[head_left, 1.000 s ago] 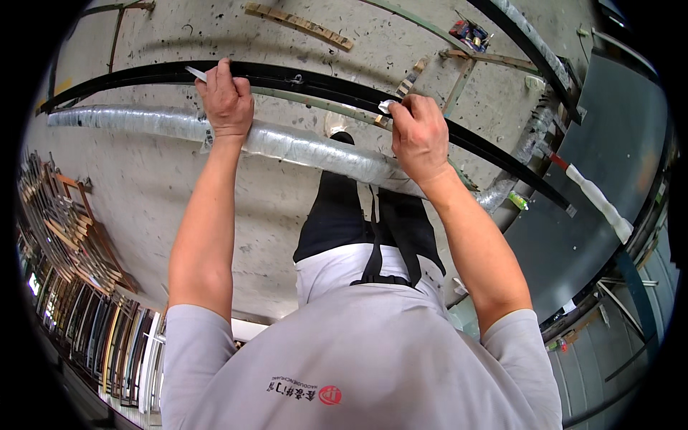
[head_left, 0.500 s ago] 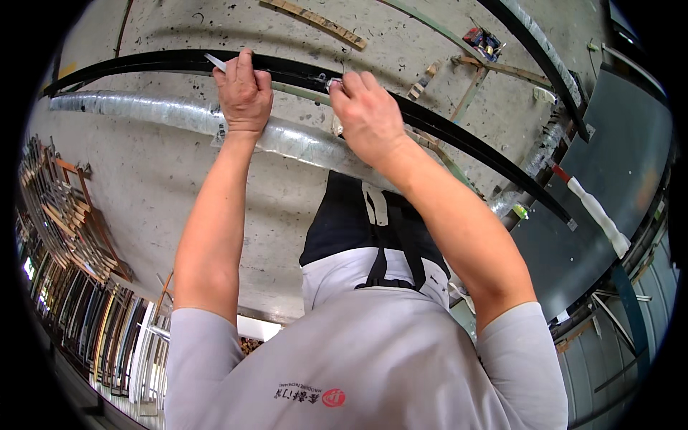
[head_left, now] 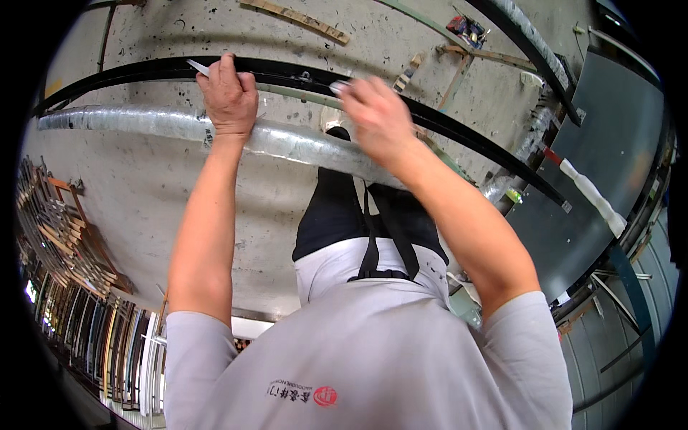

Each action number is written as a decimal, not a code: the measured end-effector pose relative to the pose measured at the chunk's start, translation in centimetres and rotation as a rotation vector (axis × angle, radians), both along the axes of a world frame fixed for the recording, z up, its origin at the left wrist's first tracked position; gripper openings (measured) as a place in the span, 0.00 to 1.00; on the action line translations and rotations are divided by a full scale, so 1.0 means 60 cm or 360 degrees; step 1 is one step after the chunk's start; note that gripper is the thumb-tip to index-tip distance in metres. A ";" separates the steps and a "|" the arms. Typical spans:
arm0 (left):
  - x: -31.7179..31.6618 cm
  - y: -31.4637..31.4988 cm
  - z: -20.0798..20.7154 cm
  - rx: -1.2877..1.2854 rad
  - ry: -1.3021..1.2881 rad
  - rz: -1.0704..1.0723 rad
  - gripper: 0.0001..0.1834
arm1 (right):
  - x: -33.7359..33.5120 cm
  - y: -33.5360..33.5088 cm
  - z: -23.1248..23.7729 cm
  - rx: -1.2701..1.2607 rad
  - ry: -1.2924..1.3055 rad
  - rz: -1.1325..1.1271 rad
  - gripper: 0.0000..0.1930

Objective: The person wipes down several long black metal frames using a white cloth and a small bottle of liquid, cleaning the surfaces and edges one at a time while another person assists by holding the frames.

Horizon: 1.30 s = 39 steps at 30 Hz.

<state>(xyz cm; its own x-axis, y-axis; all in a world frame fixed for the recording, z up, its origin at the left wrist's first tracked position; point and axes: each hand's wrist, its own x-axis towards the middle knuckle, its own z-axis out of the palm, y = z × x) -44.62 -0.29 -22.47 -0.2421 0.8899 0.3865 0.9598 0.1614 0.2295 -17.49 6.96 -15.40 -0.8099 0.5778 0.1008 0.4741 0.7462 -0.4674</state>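
Observation:
A long curved black metal profile runs across in front of me. My left hand is closed over its near side, with a pale, pointed flat piece sticking out from the fingers. To the right, my right hand, smeared by motion, pinches a small whitish piece just at the profile's near edge. Between the hands, a small shiny fitting sits on the profile. A plastic-wrapped curved bar lies nearer to me, below both hands.
Sheet metal lies at the right, with a white-wrapped handle over its edge. Wood strips and a red-and-dark tool are on the far floor. Racks of long profiles stand at the left.
My right hand has pulled back from the shiny fitting toward the right, uncovering it, still with the whitish piece. My left hand keeps its place on the profile. The whole view has shifted slightly.

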 end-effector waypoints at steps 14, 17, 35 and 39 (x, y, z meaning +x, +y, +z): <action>-0.002 -0.006 -0.011 -0.0090 0.0124 0.0105 0.22 | 0.256 -0.012 0.027 0.0035 -0.0206 -0.0383 0.14; -0.005 -0.006 -0.016 -0.0124 0.0137 0.0098 0.22 | 0.076 -0.009 -0.002 -0.0031 0.0079 -0.0173 0.02; -0.044 -0.021 -0.046 -0.0263 0.0373 0.0095 0.22 | 0.375 -0.024 0.024 -0.0018 -0.0154 -0.0701 0.02; -0.085 -0.020 -0.014 -0.0393 0.0238 0.0025 0.21 | 0.535 -0.018 0.028 0.0157 -0.0109 -0.0860 0.02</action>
<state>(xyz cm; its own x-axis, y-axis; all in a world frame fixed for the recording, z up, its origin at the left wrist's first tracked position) -49.74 -1.51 -23.32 -0.2131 0.9582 0.1911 0.9770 0.2098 0.0372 14.60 5.85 -13.72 -0.4073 0.9036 0.1329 0.8286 0.4267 -0.3624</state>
